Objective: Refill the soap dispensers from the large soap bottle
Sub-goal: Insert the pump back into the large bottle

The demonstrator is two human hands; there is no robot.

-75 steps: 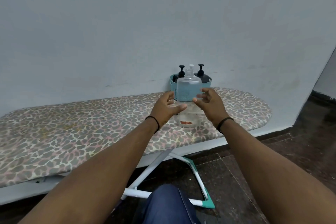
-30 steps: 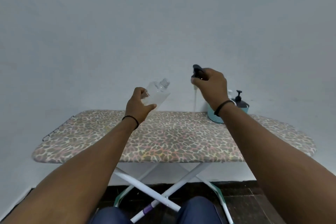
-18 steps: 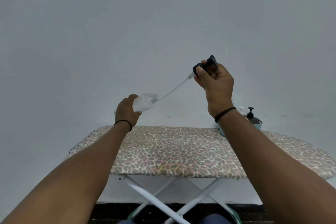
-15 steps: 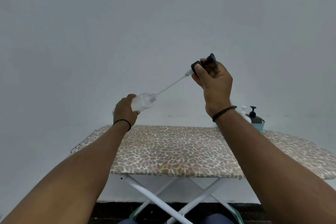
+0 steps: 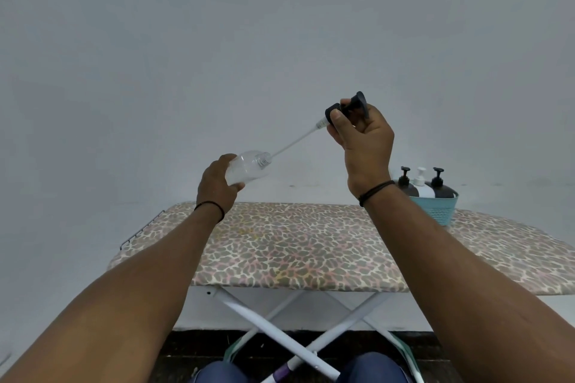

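We hold a clear bottle (image 5: 247,166) in our left hand (image 5: 217,185), with our fingers wrapped round it. The bottle tips on its side, up in the air above the ironing board (image 5: 298,246), and its open neck points to the right. Our right hand (image 5: 364,140) pinches a black pump top (image 5: 345,109) with curled fingers, higher than the bottle. A thin white tube (image 5: 295,143) runs down from the pump top, and its far end sits at the bottle's neck. A blue basket (image 5: 435,208) stands at the back right of the board. Inside it stand two dark pump bottles (image 5: 406,186) and one white pump bottle (image 5: 421,185) between them.
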